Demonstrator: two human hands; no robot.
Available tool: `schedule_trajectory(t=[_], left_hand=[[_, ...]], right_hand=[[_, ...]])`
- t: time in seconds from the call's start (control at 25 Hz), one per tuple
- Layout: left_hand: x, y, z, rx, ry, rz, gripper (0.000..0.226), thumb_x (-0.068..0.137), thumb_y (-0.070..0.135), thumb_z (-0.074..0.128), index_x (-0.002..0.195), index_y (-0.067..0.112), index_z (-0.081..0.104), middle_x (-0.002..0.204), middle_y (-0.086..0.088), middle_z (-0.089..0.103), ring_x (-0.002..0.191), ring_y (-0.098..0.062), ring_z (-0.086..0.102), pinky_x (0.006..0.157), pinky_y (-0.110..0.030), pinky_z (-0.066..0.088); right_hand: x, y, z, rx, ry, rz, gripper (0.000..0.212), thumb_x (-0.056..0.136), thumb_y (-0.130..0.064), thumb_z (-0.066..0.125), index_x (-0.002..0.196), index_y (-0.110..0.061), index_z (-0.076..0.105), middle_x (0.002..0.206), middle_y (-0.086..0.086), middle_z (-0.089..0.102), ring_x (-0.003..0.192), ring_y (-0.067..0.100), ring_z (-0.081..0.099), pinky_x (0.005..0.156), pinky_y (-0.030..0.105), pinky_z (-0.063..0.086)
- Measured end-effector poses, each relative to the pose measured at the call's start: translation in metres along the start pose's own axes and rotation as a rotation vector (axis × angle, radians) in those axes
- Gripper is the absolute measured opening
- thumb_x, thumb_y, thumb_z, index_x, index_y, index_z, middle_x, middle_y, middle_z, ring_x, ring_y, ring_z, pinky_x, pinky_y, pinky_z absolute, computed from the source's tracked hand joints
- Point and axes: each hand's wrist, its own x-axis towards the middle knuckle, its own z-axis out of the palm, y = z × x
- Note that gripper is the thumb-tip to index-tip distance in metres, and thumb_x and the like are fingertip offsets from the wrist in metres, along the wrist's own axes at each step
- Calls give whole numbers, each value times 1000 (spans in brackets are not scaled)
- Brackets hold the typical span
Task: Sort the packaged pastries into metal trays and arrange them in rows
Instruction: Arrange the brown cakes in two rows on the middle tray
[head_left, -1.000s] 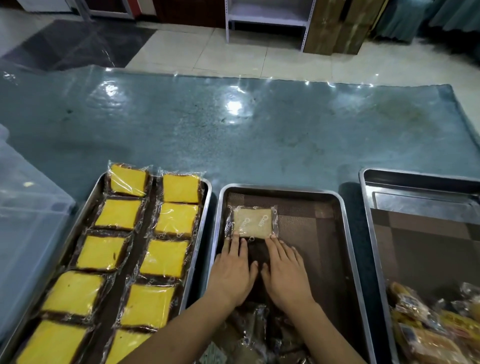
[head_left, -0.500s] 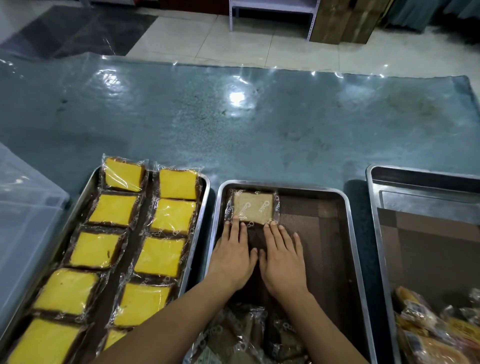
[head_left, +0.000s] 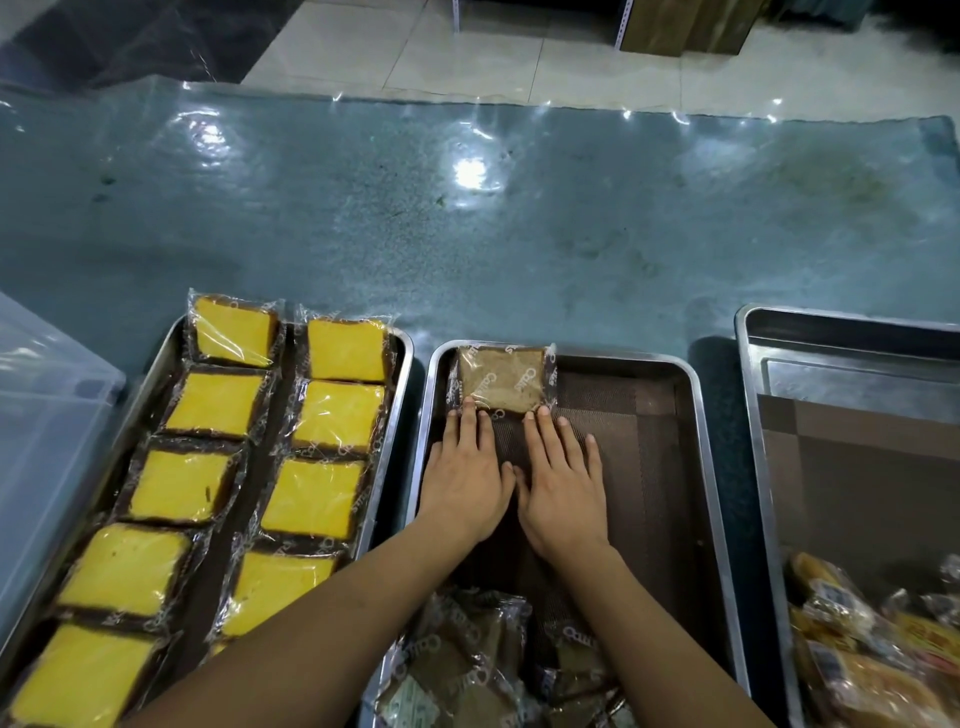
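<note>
Both hands lie flat with fingers straight: left hand (head_left: 467, 467) and right hand (head_left: 558, 483) press fingertips on the near edge of the brown cake packet (head_left: 501, 378), just ahead in the middle tray's (head_left: 693, 415) far-left corner. It looks light, soft and slippery-wrapped; best held by its side edges, gently.

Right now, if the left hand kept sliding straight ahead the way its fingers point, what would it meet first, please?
The left hand already touches the brown packaged pastry with its fingertips; pushing on, that pastry would likely stop against the middle tray's far rim.
</note>
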Motion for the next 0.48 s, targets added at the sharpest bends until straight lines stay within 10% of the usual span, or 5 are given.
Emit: schedule_trajectory(t=[0.48], left_hand=[[18,-4,-12,13,36,13,70,104,45,34,159,7,12,167,-14,1,146,-36,25,119,-47,27]], right_hand=[[25,-2,-18,38,-28,-20,60,103,-37,47,157,-17,33,165,6,29,149,27,33,122,49,24]])
